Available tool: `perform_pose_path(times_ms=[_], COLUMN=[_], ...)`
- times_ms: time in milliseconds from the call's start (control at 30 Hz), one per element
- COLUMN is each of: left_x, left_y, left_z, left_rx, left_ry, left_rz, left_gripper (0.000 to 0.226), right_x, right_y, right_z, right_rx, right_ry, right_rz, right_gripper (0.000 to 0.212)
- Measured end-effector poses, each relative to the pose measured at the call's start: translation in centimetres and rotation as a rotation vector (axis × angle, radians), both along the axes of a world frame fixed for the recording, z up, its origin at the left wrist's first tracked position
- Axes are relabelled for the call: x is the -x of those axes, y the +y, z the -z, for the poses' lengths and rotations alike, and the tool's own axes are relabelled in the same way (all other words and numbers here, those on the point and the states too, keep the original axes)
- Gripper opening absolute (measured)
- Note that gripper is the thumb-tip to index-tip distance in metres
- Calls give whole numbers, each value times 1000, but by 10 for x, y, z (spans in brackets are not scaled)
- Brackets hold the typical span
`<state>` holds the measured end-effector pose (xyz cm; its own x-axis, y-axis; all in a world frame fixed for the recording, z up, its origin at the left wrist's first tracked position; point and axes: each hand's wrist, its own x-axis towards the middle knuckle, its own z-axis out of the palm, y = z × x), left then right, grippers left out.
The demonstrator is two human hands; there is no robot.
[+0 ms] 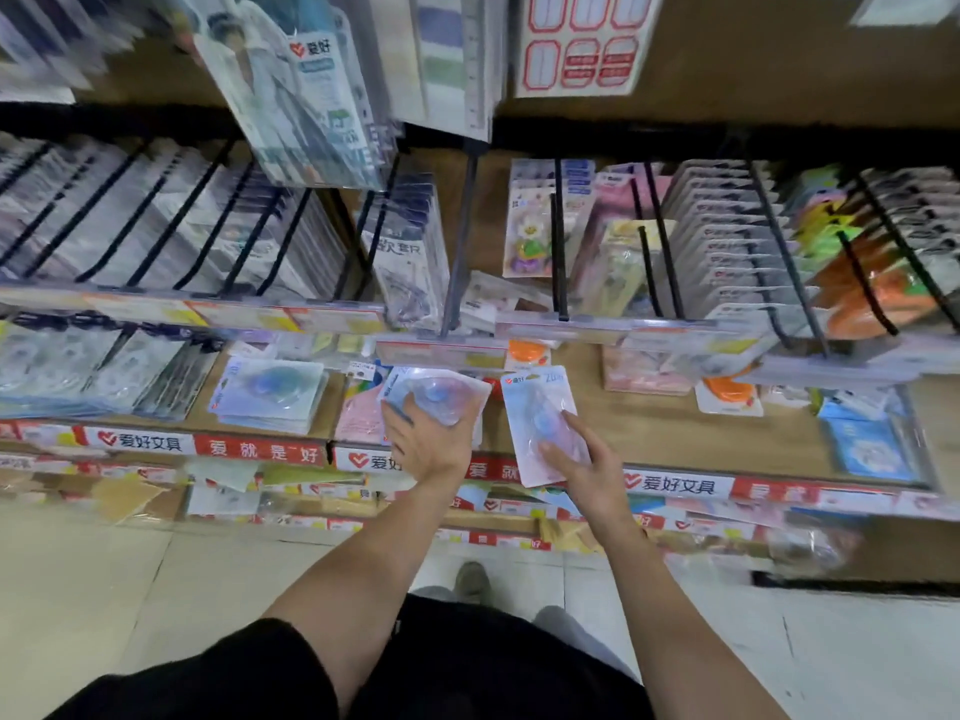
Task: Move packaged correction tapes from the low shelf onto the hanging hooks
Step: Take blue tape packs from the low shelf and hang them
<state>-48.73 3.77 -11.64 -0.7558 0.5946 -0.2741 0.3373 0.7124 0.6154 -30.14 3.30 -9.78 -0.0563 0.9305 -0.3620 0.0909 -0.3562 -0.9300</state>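
Correction tapes in clear blister packs sit in both hands over the low shelf (727,439). Reaching forward and down, the left hand (426,441) curls its fingers over the top of one pack (441,394), which lies on a small stack at the shelf's front. The right hand (576,459) holds a second pack (540,407) tilted upright, thumb across its blister, fingers behind the card (these are hidden). More packs (270,394) lie stacked to the left. Black hanging hooks (558,241) jut out above, their goods blurred and hard to read.
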Motion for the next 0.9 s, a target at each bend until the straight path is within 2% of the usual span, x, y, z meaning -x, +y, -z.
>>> perform_pose_path(times_ms=[67, 167, 333, 433, 633, 767, 900], left_x=[-4, -7, -9, -12, -8, -12, -18], left_y=[3, 4, 0, -2, 9, 15, 8], left_z=[0, 2, 5, 5, 8, 4, -3], left_rx=[29, 31, 32, 35, 8, -54, -67], left_ry=[-19, -24, -85, -105, -104, -177, -96], left_rz=[0, -25, -66, -100, -171, -219, -192], left_gripper=[107, 100, 92, 93, 82, 76, 77], right_x=[-11, -26, -47, -56, -64, -64, -62], right_y=[-2, -5, -2, 0, 8, 12, 16], right_z=[-1, -2, -1, -2, -1, 0, 1], right_rx=[3, 16, -15, 4, 2, 11, 26], right_ry=[15, 35, 7, 5, 12, 24, 49], right_rz=[11, 8, -37, -63, -104, -105, -105], right_gripper=[58, 64, 54, 53, 52, 54, 51])
